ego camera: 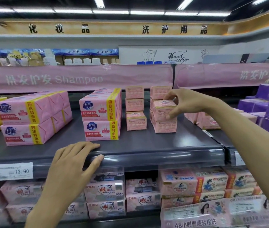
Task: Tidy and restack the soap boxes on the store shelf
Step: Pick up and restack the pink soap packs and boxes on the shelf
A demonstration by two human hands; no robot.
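Observation:
Small pink soap boxes stand in two stacks on the dark shelf (146, 142). The left stack (135, 107) is three boxes high. In the right stack, my right hand (184, 102) grips the upper front box (163, 110), thumb below and fingers on its top; it rests on a bottom box (165, 126), with more boxes behind. My left hand (76, 162) lies flat on the shelf's front edge, fingers spread over the rail, holding nothing.
Large pink four-packs stand at left (31, 117) and centre (101, 114). Purple packs (268, 109) fill the right side. Yellow packs sit at far left. A price tag (12, 171) reads 13.90. Pink soap packs (104, 193) fill the lower shelf.

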